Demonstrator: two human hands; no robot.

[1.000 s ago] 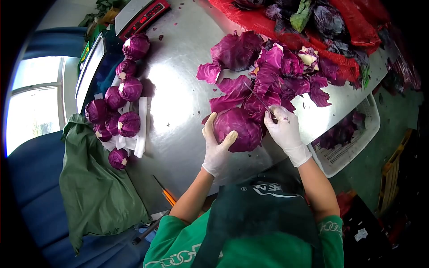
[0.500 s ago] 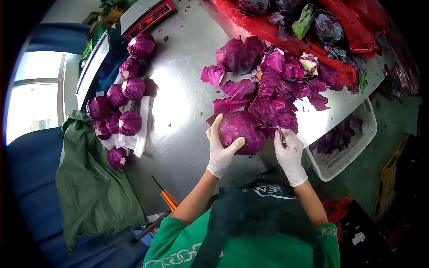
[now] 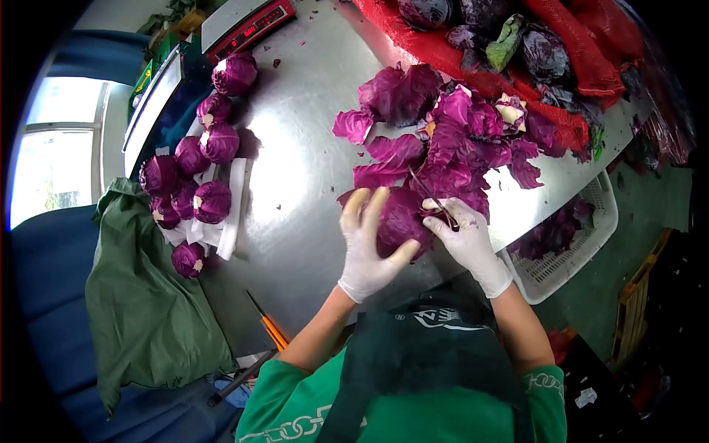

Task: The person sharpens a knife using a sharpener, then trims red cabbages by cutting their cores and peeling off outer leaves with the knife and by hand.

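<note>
Fingers spread, the left hand (image 3: 369,258) steadies a red cabbage (image 3: 403,221) on the steel table (image 3: 288,240); should it roll, the slim knife (image 3: 424,186) clamped in the right hand's (image 3: 467,240) fingers could slip and cut.

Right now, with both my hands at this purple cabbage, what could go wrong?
The thin dark tool, apparently a knife, in your right hand points up past the cabbage; if it slips, it could nick your left hand, spread over the other side.

The orange-handled tool lies near your left forearm, so an elbow swing might knock it.

The lowest cabbage in the left group sits near the table's edge and could roll off.
</note>
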